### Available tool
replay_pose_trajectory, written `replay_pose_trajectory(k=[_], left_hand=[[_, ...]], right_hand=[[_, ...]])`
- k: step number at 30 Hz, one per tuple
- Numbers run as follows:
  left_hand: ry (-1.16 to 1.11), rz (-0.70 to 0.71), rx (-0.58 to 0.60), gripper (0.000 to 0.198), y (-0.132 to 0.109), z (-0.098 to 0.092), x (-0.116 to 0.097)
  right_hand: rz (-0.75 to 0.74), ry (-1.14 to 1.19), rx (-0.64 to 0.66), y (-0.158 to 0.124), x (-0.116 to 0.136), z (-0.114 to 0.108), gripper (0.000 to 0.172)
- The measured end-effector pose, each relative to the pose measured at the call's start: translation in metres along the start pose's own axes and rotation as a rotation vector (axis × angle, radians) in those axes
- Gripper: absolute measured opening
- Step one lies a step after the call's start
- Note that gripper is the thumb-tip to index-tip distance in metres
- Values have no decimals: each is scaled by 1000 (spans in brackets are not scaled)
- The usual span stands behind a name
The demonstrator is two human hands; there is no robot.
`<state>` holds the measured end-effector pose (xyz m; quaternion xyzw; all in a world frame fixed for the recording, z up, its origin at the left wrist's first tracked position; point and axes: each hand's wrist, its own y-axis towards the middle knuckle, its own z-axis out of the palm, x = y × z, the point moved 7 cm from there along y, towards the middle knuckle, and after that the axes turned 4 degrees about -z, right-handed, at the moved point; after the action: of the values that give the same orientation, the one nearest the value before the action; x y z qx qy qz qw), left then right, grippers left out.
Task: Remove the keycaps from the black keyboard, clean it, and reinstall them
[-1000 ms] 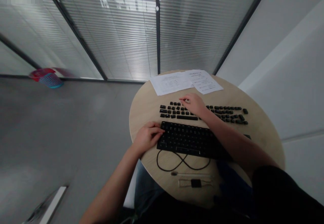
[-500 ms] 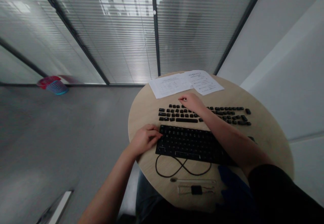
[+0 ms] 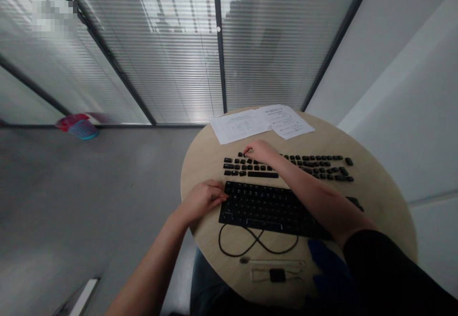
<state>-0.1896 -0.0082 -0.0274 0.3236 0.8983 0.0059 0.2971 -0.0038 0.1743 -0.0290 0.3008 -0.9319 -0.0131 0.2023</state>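
Note:
A black keyboard base (image 3: 263, 206) with its keycaps off lies on the round wooden table. My left hand (image 3: 205, 199) rests at its upper left edge, thumb and fingers closed against the side. Beyond the base, loose black keycaps (image 3: 263, 175) are laid out in rows. Over the top row, towards its left end, my right hand (image 3: 263, 151) has thumb and forefinger pinched at a small keycap, which the fingertips mostly hide. My right forearm crosses above the rows and the right part of the base.
Two printed sheets (image 3: 241, 124) lie at the table's far side. Nearer me are a looped black cable (image 3: 236, 255), a thin brush-like tool (image 3: 272, 261), a wire keycap puller (image 3: 277, 275) and blue cloth-like material (image 3: 327, 263). A red and blue basket (image 3: 84, 127) stands on the floor.
My right hand has moved left and down onto the top row of keycaps. My left hand stays at the keyboard base's edge. The whole view has shifted slightly.

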Motion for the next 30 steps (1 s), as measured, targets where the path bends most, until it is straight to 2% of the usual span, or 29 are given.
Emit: replay_pose_trajectory(k=[4, 6, 8, 12, 15, 18, 25, 28, 30], left_hand=[[-54, -13, -54, 18, 21, -23, -1], [9, -76, -102, 16, 46, -37, 9], [113, -170, -105, 15, 78, -43, 27], [194, -261, -77, 17, 141, -35, 64], [229, -288, -17, 19, 170, -21, 83], [237, -287, 41, 21, 181, -13, 91], [182, -253, 114, 22, 187, -3, 94], [151, -241, 97, 21, 190, -3, 91], [129, -234, 62, 20, 188, -10, 85]], right_hand=[[-8, 6, 36, 2, 1, 10, 13], [-5, 13, 45, 3, 2, 13, 12], [-3, 20, 45, 4, 2, 15, 13], [8, 32, 36, 6, 1, 16, 17], [19, 41, 33, 7, -2, 17, 18], [39, 45, 32, 10, -7, 18, 18], [91, 74, 54, 18, -10, 20, 18], [100, 97, 34, 15, -5, 10, 16], [100, 104, 5, 5, 1, -3, 15]])
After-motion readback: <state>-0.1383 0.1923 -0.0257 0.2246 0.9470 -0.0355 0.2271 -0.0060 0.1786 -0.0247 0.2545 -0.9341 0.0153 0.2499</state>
